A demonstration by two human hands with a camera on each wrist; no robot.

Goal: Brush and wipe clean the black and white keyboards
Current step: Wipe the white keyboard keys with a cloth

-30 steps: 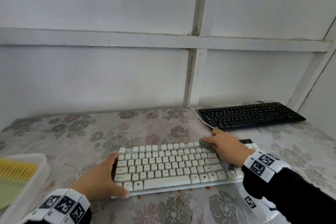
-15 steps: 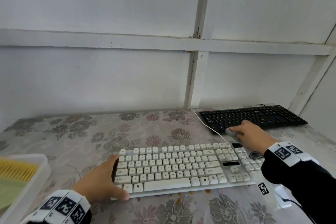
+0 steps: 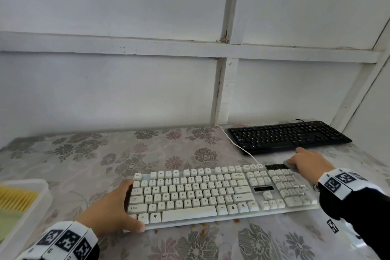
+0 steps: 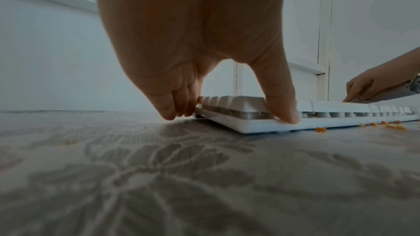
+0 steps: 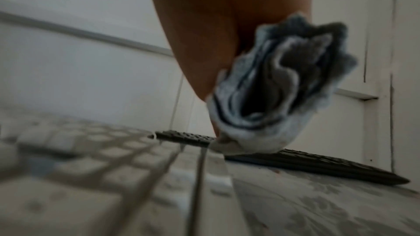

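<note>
Head view: the white keyboard [image 3: 221, 194] lies flat on the floral tablecloth [image 3: 84, 158], and everything else sits around it. The left hand [image 3: 109, 215] grips its left end, thumb curled along the front edge near the corner and fingers wrapped behind the left side. The right hand [image 3: 306, 163] rests at the keyboard's far right corner, fingers curled down on a grey cloth [image 3: 289, 164] that touches the top edge beside the dark indicator panel. The black keyboard [image 3: 289, 136] lies beyond the white one's right end, near the wall and apart from it. A white cable [image 3: 238, 146] runs from the white keyboard's back edge towards the wall. Orange crumbs [image 3: 203, 228] lie on the tablecloth just in front of the space bar side. A white tray [image 3: 42, 200] with yellow and green contents sits well left of the keyboard.

Left wrist view: the left hand [image 4: 193, 46] pinches the white keyboard [image 4: 261, 116] at its corner, thumb pressed on the front rim, fingers hooked at the side. Crumbs [image 4: 321, 129] lie along the front edge. The right hand [image 4: 375, 85] is at the far end.

Right wrist view: blurred. The right hand [image 5: 216, 30] clutches the bunched blue-grey cloth [image 5: 279, 89], its lower end on the white keyboard [image 5: 102, 177] at the back edge. The black keyboard [image 5: 306, 162] lies behind.
</note>
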